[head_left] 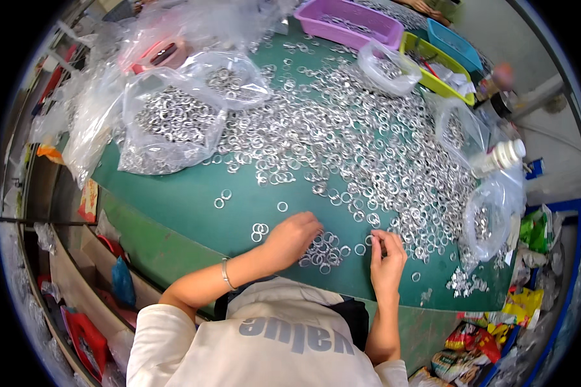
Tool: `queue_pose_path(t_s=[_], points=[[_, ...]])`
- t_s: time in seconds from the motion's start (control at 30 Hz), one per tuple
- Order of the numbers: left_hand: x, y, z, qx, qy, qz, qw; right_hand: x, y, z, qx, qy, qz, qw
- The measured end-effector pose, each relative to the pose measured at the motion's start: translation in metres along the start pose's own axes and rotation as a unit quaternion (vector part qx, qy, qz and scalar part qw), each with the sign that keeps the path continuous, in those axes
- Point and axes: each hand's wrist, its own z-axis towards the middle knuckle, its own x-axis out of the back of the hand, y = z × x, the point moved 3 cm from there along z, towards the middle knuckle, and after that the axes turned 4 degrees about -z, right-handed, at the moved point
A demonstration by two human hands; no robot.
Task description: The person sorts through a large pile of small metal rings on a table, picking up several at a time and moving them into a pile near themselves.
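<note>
My left hand (295,238) is curled with its fingertips turned down, beside a small pile of silver metal rings (325,253) near the table's front edge. What its fingers hold, if anything, is hidden. Just right of that pile, my right hand (388,253) has thumb and fingers pinched together at a metal ring (369,240). Beyond both hands spreads a broad heap of similar rings (368,135). A few loose rings (259,231) lie to the left of my left hand.
Clear plastic bags of rings (174,119) stand at the far left. A purple bin (348,22), a lime-green bin (437,68) and a blue bin (455,45) line the back. On the right are a white bottle (500,158) and more bags. Another person's hands (423,6) show at the top.
</note>
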Motion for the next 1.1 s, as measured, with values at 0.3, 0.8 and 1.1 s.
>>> queue_pose_path(t_s=[0.3,0.8,1.1], points=[[-0.004,0.004,-0.009,0.025,0.064,0.003,0.998,-0.049,-0.071,0.105,0.011,-0.235,0.187,0.954],[0.001,0.004,-0.010,0.029,0.059,-0.031,0.997,-0.049,-0.030,0.092,-0.042,-0.239,0.234,0.941],[0.013,0.003,-0.002,0.060,0.079,-0.069,0.993,0.016,-0.013,-0.003,0.077,-0.121,-0.077,0.987]])
